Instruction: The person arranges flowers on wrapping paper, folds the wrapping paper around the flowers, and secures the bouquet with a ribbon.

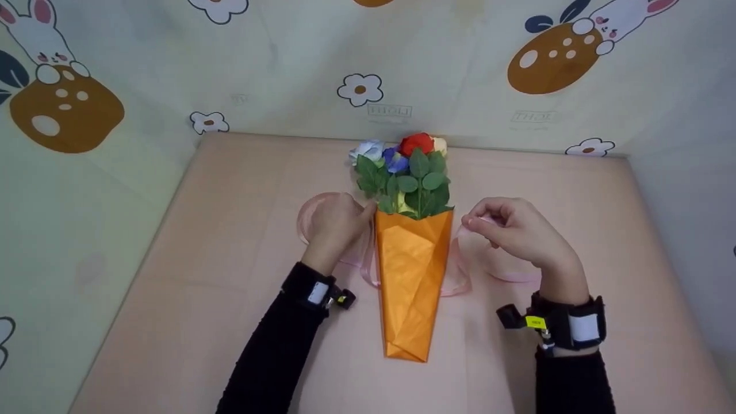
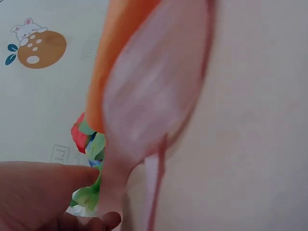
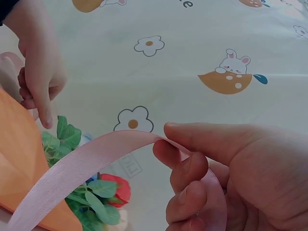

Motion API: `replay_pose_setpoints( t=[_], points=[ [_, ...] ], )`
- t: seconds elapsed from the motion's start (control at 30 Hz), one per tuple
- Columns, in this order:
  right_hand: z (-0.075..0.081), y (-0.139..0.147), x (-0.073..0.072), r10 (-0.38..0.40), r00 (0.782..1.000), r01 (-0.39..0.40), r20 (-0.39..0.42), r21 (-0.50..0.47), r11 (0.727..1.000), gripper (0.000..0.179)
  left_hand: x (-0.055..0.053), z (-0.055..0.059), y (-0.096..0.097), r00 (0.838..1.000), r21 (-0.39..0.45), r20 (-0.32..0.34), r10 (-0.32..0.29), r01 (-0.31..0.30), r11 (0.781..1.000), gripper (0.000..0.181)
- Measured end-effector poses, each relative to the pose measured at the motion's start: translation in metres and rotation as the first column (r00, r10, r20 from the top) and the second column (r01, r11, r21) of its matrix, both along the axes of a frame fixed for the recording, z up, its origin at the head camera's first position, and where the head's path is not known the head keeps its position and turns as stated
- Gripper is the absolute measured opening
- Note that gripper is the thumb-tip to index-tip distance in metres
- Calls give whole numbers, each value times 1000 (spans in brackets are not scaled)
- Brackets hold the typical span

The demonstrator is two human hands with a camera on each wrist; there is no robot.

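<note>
A bouquet point(image 1: 409, 253) in orange paper lies on a pale pink table point(image 1: 190, 322), flowers point(image 1: 417, 145) toward the far edge, with pink ribbon point(image 3: 91, 154) looped on either side.

Head view: subdued, diffuse light; soft shadows from the black fabric sleeves point(image 1: 270, 351) fall inward on the flat pale-pink table covering point(image 1: 190, 322); faint sheen along the folded orange paper wrapper point(image 1: 411, 276). Left wrist view: dim — broad pink satin ribbon point(image 2: 151, 86) blurred near the lens. Right wrist view: brighter — ribbon weave crisp.
</note>
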State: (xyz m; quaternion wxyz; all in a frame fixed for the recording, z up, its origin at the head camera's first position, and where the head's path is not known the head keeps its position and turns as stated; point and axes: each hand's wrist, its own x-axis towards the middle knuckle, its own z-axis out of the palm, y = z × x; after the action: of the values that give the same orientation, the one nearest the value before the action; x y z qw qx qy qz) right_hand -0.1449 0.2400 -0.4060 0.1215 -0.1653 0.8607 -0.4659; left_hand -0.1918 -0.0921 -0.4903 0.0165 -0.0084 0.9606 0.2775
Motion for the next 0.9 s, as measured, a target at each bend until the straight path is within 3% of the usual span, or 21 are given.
replay_pose_setpoints(
  t=[0.13, 0.23, 0.33, 0.43, 0.5, 0.53, 0.57, 0.67, 0.7, 0.73, 0.77, 0.83, 0.9],
  points=[
    [0, 0, 0, 2, 1000, -2, 6, -1, 1000, 22, 1, 0, 4, 999, -59, 43, 25, -22, 998, 45],
    [0, 2, 0, 4, 1000, -4, 3, -1, 1000, 21, 2, 4, 3, 999, -71, 30, 10, -8, 997, 28],
    [2, 4, 2, 14, 1000, -14, -3, 1, 1000, 18, 3, 13, 2, 1000, -66, 2, -22, 22, 998, 24],
    [8, 7, 6, 30, 999, -30, -15, -3, 1000, 14, 6, 31, -3, 998, 20, -14, -61, 62, 998, 28],
    [13, 9, 10, 44, 998, -44, -34, -16, 999, 11, 9, 46, -8, 993, 174, 16, -118, 113, 978, 28],
    [15, 10, 11, 50, 998, -51, -47, -24, 998, 9, 11, 53, -11, 986, 278, 41, -163, 146, 949, 25],
    [18, 10, 13, 55, 996, -57, -64, -38, 998, 9, 13, 61, -13, 972, 394, 74, -225, 179, 902, 23],
    [25, 10, 19, 47, 992, -60, -115, -112, 992, 3, 21, 80, -17, 903, 666, 124, -412, 232, 709, 20],
    [27, 10, 21, 44, 990, -63, -133, -138, 988, 1, 23, 85, -17, 875, 723, 127, -467, 241, 648, 20],
    [29, 9, 23, 41, 988, -66, -152, -163, 984, 2, 26, 89, -16, 853, 758, 115, -510, 257, 600, 20],
    [30, 9, 25, 41, 985, -74, -170, -189, 979, 4, 28, 93, -14, 837, 777, 102, -537, 270, 568, 21],
    [33, 7, 29, 53, 977, -98, -205, -219, 971, 6, 34, 100, -9, 823, 802, 79, -563, 283, 526, 20],
    [36, 6, 32, 69, 969, -124, -236, -227, 966, 6, 39, 104, -4, 823, 817, 69, -564, 277, 505, 20]
  ],
)
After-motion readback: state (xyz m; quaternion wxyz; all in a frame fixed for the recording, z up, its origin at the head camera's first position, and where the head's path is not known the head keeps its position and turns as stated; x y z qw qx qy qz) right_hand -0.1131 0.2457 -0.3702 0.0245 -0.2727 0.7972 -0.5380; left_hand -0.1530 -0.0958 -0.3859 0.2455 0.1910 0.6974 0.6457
